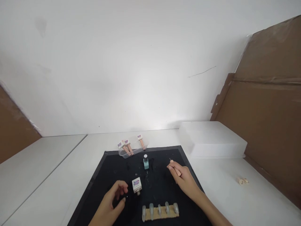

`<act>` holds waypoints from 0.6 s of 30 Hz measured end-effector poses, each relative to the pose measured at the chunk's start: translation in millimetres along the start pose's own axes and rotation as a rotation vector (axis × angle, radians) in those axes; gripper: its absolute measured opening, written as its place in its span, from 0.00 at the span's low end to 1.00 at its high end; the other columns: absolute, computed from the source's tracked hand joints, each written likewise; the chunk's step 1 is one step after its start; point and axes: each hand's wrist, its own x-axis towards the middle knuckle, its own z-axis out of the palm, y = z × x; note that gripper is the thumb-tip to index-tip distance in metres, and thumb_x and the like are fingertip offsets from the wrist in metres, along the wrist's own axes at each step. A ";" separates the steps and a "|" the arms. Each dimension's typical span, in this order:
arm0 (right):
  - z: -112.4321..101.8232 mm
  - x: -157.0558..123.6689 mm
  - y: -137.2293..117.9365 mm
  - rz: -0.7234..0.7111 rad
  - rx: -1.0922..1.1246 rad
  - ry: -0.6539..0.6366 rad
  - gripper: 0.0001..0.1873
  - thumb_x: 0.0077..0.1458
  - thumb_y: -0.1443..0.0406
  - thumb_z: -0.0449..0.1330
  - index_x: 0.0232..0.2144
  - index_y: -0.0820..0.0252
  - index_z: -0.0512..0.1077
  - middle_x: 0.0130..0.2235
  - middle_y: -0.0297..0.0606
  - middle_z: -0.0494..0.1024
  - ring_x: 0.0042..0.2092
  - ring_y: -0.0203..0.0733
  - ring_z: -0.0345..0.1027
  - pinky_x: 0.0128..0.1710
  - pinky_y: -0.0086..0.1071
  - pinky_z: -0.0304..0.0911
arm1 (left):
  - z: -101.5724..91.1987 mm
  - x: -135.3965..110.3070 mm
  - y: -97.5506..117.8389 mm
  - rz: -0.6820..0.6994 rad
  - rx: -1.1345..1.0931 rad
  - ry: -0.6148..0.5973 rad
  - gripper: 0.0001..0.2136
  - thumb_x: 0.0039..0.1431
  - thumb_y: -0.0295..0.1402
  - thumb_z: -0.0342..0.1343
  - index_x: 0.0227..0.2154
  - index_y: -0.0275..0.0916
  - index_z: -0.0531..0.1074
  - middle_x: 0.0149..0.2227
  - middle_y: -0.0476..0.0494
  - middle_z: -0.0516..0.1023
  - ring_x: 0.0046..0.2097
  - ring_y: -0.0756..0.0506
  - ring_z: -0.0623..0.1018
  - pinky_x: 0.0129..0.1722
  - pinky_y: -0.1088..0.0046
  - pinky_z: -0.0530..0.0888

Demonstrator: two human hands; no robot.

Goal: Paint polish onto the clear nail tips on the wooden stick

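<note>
My right hand point(184, 179) is closed around a peach-coloured nail polish brush cap point(176, 168), its thin tip pointing up and left above the black mat point(101, 179). Beside a white square nail polish bottle point(136, 184) is my left hand point(113, 197), apart from it, thumb and bent fingers spread with nothing visible between them. The bottle lies on the mat, its neck toward me, a purple and pink label on top. Nearer to me, several clear false nails point(151, 211) stand in a row on a tan strip point(163, 213).
A small teal bottle point(146, 164) stands at the mat's back half. Behind it, a clear tray point(135, 151) holds peach-capped polish bottles point(141, 142). To the right are a white plastic bin point(211, 141), small cream-coloured rings point(242, 181) and a cardboard panel point(268, 116).
</note>
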 end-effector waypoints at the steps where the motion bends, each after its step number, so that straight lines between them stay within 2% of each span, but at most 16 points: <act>1: 0.8 0.3 0.9 0.001 -0.007 -0.001 0.13 0.59 0.60 0.49 0.28 0.57 0.70 0.17 0.23 0.54 0.18 0.32 0.51 0.31 0.28 0.63 | -2.1 5.2 2.6 -0.018 0.012 0.033 0.10 0.48 0.31 0.50 0.35 0.43 0.67 0.33 0.47 0.71 0.36 0.46 0.71 0.36 0.72 0.68; 4: 4.2 0.7 2.9 0.002 -0.025 -0.003 0.14 0.59 0.60 0.49 0.27 0.58 0.70 0.17 0.23 0.53 0.18 0.32 0.50 0.35 0.29 0.63 | -2.5 19.6 10.0 -0.020 0.040 0.074 0.13 0.47 0.33 0.52 0.39 0.43 0.68 0.38 0.44 0.72 0.42 0.44 0.71 0.39 0.71 0.68; 8: 7.7 0.5 5.5 0.000 -0.046 0.000 0.14 0.59 0.60 0.49 0.28 0.58 0.70 0.17 0.24 0.52 0.18 0.32 0.50 0.31 0.28 0.62 | 1.4 28.2 16.0 -0.008 0.048 -0.058 0.16 0.49 0.32 0.51 0.43 0.44 0.67 0.44 0.42 0.71 0.47 0.43 0.70 0.43 0.70 0.68; 12: 9.1 0.9 10.6 0.004 -0.061 0.014 0.14 0.59 0.60 0.49 0.29 0.59 0.70 0.18 0.25 0.56 0.19 0.33 0.53 0.27 0.28 0.62 | -0.1 28.2 17.9 0.022 0.064 -0.179 0.18 0.49 0.31 0.52 0.45 0.45 0.66 0.46 0.44 0.69 0.46 0.44 0.69 0.45 0.69 0.67; 18: 10.5 2.3 15.9 0.009 -0.069 0.030 0.13 0.59 0.60 0.49 0.28 0.59 0.69 0.16 0.24 0.55 0.18 0.33 0.54 0.32 0.31 0.64 | -4.4 28.9 12.7 0.046 0.077 -0.261 0.19 0.50 0.29 0.49 0.47 0.46 0.66 0.45 0.45 0.69 0.43 0.46 0.70 0.43 0.70 0.68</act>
